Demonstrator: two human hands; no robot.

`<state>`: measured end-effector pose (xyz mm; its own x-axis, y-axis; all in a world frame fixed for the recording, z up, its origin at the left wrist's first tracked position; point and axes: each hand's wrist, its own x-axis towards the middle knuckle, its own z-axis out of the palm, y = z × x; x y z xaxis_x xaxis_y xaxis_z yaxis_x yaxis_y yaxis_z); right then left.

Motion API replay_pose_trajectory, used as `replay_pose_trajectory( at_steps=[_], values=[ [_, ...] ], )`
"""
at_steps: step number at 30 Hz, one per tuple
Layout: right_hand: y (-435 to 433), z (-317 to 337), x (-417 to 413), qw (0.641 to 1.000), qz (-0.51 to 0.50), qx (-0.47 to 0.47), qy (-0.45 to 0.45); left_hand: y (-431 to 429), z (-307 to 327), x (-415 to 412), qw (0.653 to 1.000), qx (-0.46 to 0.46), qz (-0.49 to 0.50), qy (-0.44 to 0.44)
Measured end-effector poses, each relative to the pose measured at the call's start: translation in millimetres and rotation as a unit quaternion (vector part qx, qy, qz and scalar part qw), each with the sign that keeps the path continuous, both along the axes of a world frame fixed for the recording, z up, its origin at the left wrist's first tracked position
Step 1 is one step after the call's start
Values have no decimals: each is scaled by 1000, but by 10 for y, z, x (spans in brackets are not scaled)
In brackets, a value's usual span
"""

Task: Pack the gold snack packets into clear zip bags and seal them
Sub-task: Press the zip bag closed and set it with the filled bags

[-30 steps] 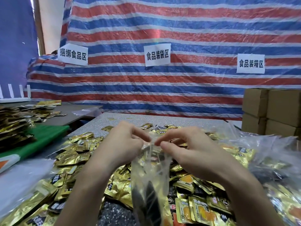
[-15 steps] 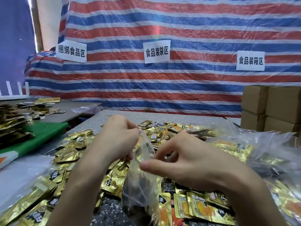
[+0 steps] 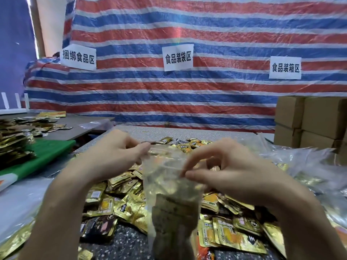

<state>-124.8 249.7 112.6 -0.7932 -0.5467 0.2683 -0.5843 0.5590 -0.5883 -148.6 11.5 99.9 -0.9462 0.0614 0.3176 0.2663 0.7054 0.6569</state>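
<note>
- Head view: I look down at my two hands over the counter [image 3: 197, 131], and my arms run off the bottom edge.
- My left hand [image 3: 112, 156] pinches the top left corner of the clear zip bag [image 3: 171, 194] between thumb and finger.
- My right hand [image 3: 231, 171] pinches the top of the bag on the right side, with the other fingers curled above it.
- The bag hangs down between my hands. It is blurry, so I cannot tell if the zip is shut.
- Something gold and dark sits inside the bag, but I cannot make out how many packets there are.
- Loose gold snack packets [image 3: 120, 203] lie in a heap on the counter under my hands. My arms hide part of the heap.
- To the right, a pile of clear bags [image 3: 309, 166] is shiny and hard to see into.
- Brown boxes [image 3: 309, 121] are cut off by the right edge.
- A green mat [image 3: 43, 156] lies on the left, and a dark stack beside it is cut off.
</note>
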Motion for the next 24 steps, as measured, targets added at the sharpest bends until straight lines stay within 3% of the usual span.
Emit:
replay_pose_trajectory(
  at_steps=[5, 9, 15, 21, 24],
  values=[
    [261, -51, -199, 995, -43, -70, -56, -149, -67, -33, 991, 0, -110, -72],
    [423, -53, -257, 987, -92, -112, -65, -251, -101, -33, 971, 84, -207, -81],
    [502, -50, -255, 982, -115, -139, -48, -201, -76, -52, 957, 205, -197, -65],
    [515, -31, -239, 986, -115, -97, -70, -192, -97, -58, 967, 154, -183, -87],
    [496, -45, -225, 987, -123, -65, -82, -194, -101, -53, 968, 143, -200, -58]
  ],
)
